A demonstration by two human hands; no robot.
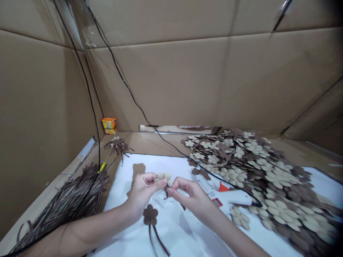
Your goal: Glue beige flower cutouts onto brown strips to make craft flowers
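Observation:
My left hand [141, 191] and my right hand [191, 196] meet above a white sheet [177, 228]. Both pinch a small beige flower-shaped cutout [164, 177] with a dark brown piece behind it and a brown strip hanging below. A finished brown flower with long brown strips [150, 216] lies on the sheet just below my left hand. A white glue gun [227, 194] with an orange trigger lies right of my right hand.
A large heap of beige and brown flower cutouts [257, 171] fills the right side. A pile of brown strips [66, 200] lies at the left. A black cable [128, 89] runs down the cardboard walls to the glue gun. A small orange box [109, 125] stands in the back corner.

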